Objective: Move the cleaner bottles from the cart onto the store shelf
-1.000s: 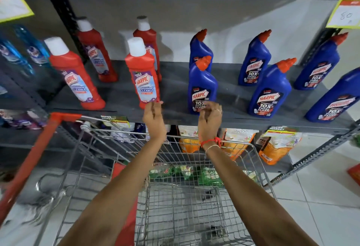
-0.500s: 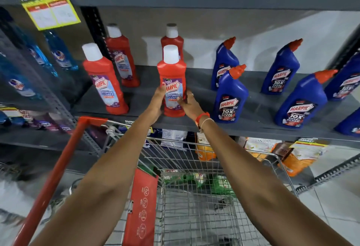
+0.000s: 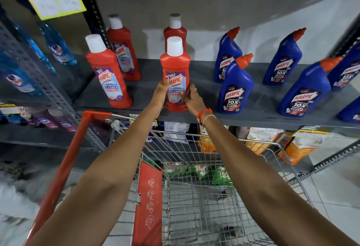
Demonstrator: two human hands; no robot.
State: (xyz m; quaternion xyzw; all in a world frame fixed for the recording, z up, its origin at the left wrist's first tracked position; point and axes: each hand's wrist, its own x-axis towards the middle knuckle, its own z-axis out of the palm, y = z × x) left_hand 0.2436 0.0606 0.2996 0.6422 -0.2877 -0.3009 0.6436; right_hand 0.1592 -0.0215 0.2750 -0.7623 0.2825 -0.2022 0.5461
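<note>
Red bottle (image 3: 175, 74) is held upright at shelf (image 3: 204, 117) near edge btwn left hand (image 3: 160, 94) & right hand (image 3: 191, 98), fingers pressed vs. its sides, above cart (image 3: 214, 146).

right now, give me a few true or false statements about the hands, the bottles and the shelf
1. Both hands, left hand and right hand, hold one red bottle. True.
2. That bottle's cap is orange. False: it is white.
3. The blue bottles stand to its right on the shelf. True.
4. The red bottle lies on its side. False: it stands upright.
5. The cart is below the shelf edge. True.
</note>
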